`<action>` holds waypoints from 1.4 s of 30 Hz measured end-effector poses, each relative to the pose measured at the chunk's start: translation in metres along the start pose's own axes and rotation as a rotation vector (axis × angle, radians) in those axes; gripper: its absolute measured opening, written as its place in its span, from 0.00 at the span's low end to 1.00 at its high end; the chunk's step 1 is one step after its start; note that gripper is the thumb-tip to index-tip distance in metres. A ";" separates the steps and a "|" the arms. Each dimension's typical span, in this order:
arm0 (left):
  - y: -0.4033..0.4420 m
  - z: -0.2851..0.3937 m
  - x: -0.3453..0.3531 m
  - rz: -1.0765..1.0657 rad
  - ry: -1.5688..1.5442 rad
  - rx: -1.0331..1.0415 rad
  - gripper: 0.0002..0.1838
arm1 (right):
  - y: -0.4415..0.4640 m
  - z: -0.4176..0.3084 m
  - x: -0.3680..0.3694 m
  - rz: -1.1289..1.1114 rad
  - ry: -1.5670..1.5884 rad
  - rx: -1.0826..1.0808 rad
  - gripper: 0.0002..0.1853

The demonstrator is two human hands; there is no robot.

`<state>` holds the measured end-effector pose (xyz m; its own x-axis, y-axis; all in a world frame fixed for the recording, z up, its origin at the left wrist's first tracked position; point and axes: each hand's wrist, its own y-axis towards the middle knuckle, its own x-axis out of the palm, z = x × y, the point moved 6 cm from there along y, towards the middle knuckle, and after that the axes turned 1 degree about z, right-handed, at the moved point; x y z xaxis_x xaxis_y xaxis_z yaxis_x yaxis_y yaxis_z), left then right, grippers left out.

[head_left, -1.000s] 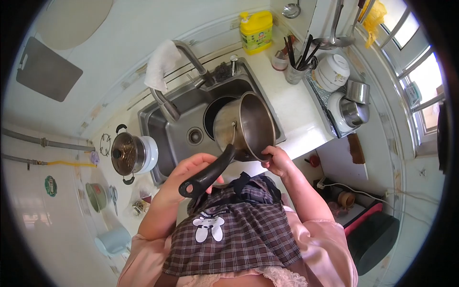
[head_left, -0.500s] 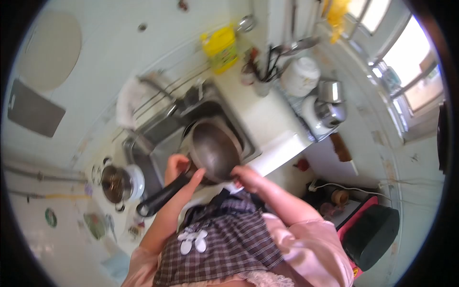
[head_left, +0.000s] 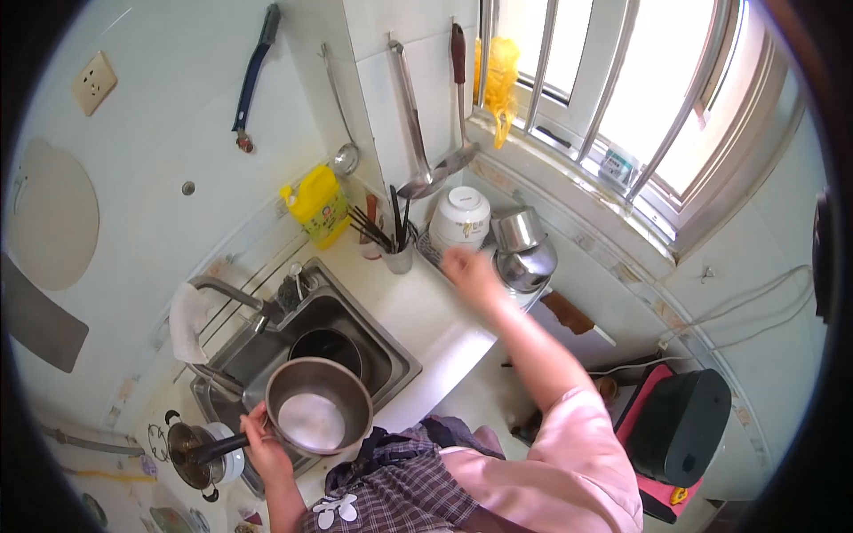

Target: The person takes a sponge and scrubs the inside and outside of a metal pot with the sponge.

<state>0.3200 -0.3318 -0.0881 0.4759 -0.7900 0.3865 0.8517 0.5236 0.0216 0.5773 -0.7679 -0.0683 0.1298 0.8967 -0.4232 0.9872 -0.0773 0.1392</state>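
In my left hand (head_left: 267, 446) is the saucepan (head_left: 354, 409), gripped by its black handle near the body. It is held over the sink's near side, opening up, with a pale shine on its inner bottom. A dark pan (head_left: 330, 348) lies in the sink (head_left: 391, 373) behind it. My right hand (head_left: 469, 271) is stretched out to the dish rack, at the front of the stacked white bowls (head_left: 460, 218). Its fingers are blurred, so whether they touch or hold anything does not show. Metal bowls (head_left: 526, 266) stand just right of that hand.
Left of the sink stands a lidded pot (head_left: 191, 455). A faucet (head_left: 233, 289) with a white cloth (head_left: 188, 322) rises behind the sink. A yellow bottle (head_left: 318, 209) and a cup of chopsticks (head_left: 398, 258) stand near the wall. Ladles hang above the rack, beside the barred window.
My right hand has let go of the saucepan's rim and moved right to the dish rack. The saucepan, now in my left hand alone, has turned its opening upward. The view has swung right.
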 end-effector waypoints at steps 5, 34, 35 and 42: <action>-0.014 0.024 0.005 0.104 0.097 0.004 0.20 | 0.148 -0.013 -0.140 0.683 -0.809 -0.465 0.05; -0.032 0.028 0.004 0.178 0.314 0.071 0.20 | 0.139 -0.096 -0.185 0.454 -0.642 -0.243 0.06; -0.032 0.027 0.004 0.191 0.309 0.074 0.21 | 0.127 -0.084 -0.165 0.232 -0.184 -0.192 0.04; -0.022 0.025 0.007 0.152 0.321 0.004 0.25 | -0.007 -0.083 -0.008 -0.420 1.014 0.230 0.05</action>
<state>0.2990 -0.3415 -0.0628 0.6421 -0.7629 0.0759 0.7655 0.6433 -0.0097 0.5616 -0.7380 0.0087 -0.2492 0.8028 0.5416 0.9422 0.3302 -0.0560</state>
